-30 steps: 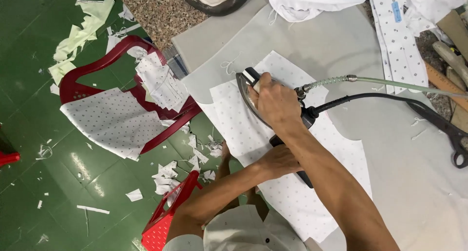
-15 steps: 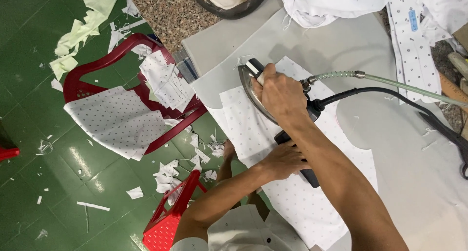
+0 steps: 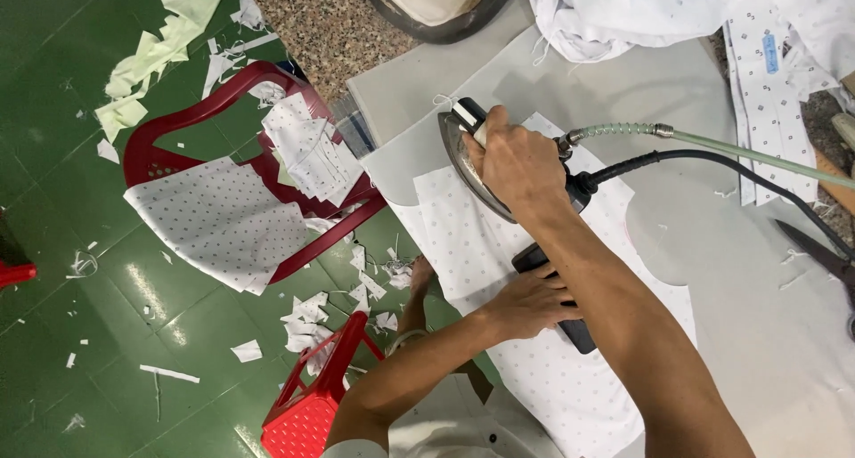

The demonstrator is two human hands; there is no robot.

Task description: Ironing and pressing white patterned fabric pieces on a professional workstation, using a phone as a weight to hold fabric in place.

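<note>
Head view: the right hand [image 3: 515, 160] has its grip wrapped around the handle of the grey steam iron [image 3: 470, 160], pressing it onto the white dotted fabric panel [image 3: 485, 249]. Just below that grip, the left hand [image 3: 530, 305] lies flat, fingers spread, pinning the panel to the grey padded counter [image 3: 677, 244], likely preventing shifting.

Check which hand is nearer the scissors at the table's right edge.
Right. The right hand grips the steam iron on the dotted fabric piece, closer to the scissors. The left hand presses the fabric lower down, slightly farther away.
</note>
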